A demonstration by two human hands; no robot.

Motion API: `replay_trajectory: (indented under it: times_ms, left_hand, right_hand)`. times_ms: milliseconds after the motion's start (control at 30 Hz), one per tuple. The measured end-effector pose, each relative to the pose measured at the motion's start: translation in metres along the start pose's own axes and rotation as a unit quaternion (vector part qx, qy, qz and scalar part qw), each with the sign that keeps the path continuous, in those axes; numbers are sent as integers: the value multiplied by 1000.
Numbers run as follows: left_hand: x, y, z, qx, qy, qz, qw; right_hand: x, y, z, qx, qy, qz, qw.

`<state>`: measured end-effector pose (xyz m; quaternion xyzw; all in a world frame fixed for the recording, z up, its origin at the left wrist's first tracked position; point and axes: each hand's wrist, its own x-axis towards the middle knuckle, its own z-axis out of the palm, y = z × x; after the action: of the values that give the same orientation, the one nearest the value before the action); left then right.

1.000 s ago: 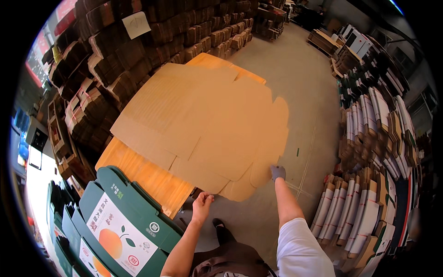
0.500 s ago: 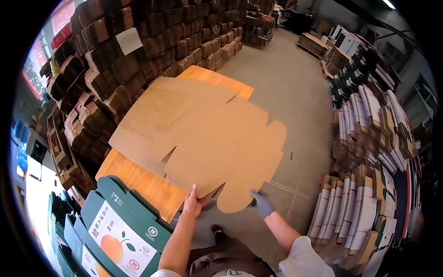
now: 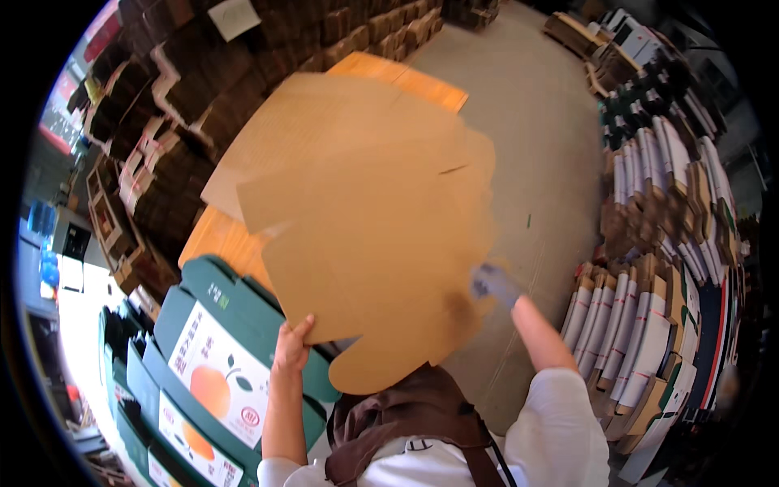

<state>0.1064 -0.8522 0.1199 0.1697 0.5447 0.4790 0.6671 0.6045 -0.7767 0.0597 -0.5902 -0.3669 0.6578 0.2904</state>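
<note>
The cardboard sheet [image 3: 365, 219], likely light but bendable, is best edge-held, as pinched by the left hand [image 3: 291, 345]; whether the right hand [image 3: 497, 284] grips cannot be told.

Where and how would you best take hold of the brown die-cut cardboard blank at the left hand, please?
Probably at the near left corner of the die-cut cardboard blank, from the person's side, thumb above and fingers below: it is thin and flat, and its near edge reaches past the wooden table. The left hand grips there, thumb on top.
</note>
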Motion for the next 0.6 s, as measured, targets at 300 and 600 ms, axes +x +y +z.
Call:
replay_trajectory:
  times_ms: [300,600]
  left_hand:
    - [-47,33,-53,-13,59,-21,998]
    - [-67,27,-78,2,36,-33,999]
  right_hand:
    - [188,-53,-46,-388,335,-72,855]
    - [303,-70,-64,-178,262,-79,945]
